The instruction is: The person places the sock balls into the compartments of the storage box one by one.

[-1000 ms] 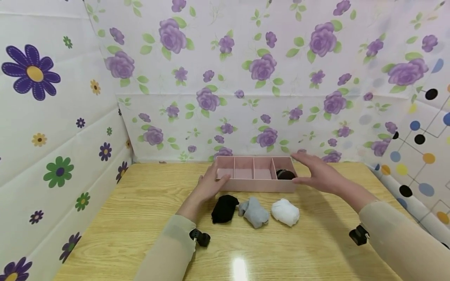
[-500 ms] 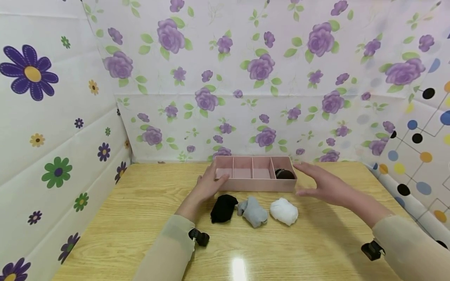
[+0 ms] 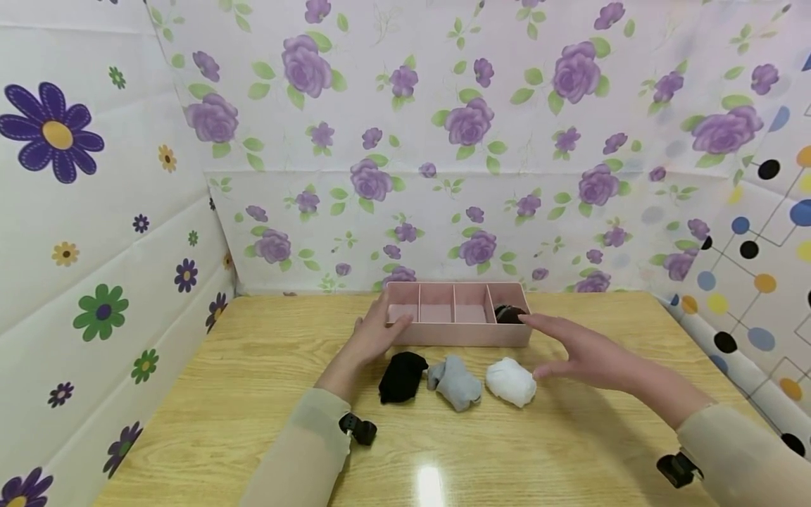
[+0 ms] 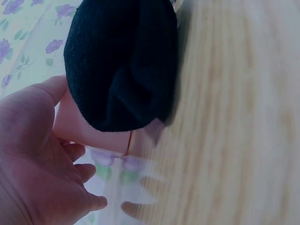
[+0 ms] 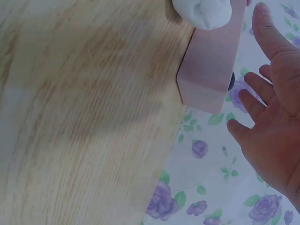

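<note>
Left hand (image 3: 374, 336) rests with relaxed fingers against the tray's (image 3: 457, 334) left end while the right hand (image 3: 579, 352), fingers spread and empty, hovers beside the white sock (image 3: 512, 382) lying near the tray on the worktop (image 3: 253, 394), so closing round it looks next.

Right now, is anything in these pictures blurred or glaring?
Head view: sharp, with a white glare spot on the table near its front edge. Left wrist view: the black sock is fairly clear, the wood beside it smeared. Right wrist view: soft focus, the pink box clearest.
</note>
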The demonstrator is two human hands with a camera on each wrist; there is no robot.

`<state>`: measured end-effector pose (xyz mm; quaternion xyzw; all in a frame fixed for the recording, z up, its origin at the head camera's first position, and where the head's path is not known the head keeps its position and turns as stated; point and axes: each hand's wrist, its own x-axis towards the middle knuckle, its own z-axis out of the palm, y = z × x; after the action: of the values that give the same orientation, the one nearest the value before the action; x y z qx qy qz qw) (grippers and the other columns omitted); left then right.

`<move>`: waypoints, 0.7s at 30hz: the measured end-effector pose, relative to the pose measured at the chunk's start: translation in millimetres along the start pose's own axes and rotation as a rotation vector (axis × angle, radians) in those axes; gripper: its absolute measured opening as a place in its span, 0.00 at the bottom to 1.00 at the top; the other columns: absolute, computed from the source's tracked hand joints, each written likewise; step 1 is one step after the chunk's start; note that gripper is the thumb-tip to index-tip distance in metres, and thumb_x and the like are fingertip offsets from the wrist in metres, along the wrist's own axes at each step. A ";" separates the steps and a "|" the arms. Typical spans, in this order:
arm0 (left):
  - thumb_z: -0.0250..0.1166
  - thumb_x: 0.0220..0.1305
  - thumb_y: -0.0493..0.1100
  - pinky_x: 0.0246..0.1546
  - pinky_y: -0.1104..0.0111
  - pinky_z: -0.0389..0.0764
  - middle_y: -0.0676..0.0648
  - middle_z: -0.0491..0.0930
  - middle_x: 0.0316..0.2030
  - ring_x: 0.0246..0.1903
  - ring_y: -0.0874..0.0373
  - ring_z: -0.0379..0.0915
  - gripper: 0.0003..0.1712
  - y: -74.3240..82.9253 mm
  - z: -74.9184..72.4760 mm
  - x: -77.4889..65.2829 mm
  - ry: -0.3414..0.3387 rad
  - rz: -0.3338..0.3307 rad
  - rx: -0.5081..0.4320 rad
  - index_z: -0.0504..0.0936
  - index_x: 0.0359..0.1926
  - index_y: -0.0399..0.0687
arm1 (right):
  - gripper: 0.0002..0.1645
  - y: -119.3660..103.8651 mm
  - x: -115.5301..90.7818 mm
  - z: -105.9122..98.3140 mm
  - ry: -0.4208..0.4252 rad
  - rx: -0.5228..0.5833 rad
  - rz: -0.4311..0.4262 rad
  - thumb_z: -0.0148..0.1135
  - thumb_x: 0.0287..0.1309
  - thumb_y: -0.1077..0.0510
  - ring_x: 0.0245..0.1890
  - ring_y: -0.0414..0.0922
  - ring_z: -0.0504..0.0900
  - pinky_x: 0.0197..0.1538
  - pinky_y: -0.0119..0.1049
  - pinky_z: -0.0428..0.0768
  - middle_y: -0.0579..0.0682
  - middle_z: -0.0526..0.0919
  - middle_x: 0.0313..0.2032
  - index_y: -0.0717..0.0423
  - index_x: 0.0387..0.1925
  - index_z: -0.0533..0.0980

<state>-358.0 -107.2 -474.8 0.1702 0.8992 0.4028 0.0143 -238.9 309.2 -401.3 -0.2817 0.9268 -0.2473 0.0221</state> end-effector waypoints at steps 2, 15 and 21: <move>0.58 0.84 0.65 0.78 0.26 0.34 0.36 0.48 0.87 0.86 0.37 0.43 0.56 -5.1 2.1 2.5 0.008 0.009 -0.010 0.37 0.91 0.44 | 0.61 -0.8 -0.9 3.1 -0.011 0.011 -0.013 0.77 0.64 0.35 0.80 0.70 0.63 0.72 0.72 0.69 0.65 0.63 0.83 0.53 0.87 0.60; 0.57 0.81 0.71 0.76 0.23 0.33 0.31 0.48 0.87 0.85 0.31 0.44 0.60 -8.9 2.5 5.5 0.007 0.045 -0.031 0.37 0.91 0.43 | 0.62 -0.1 -4.8 23.9 -0.058 0.090 -0.075 0.83 0.61 0.44 0.80 0.72 0.62 0.73 0.74 0.65 0.62 0.65 0.82 0.56 0.87 0.61; 0.57 0.82 0.71 0.77 0.25 0.34 0.35 0.48 0.87 0.85 0.34 0.44 0.59 -15.7 5.6 9.0 0.011 0.043 -0.028 0.36 0.91 0.46 | 0.67 0.8 -5.6 31.4 -0.118 0.131 -0.082 0.83 0.57 0.41 0.80 0.73 0.61 0.74 0.75 0.62 0.66 0.62 0.83 0.60 0.87 0.58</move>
<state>-370.2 -110.0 -488.9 0.1870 0.8896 0.4166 0.0029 -228.9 298.8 -429.8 -0.3313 0.8934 -0.2911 0.0850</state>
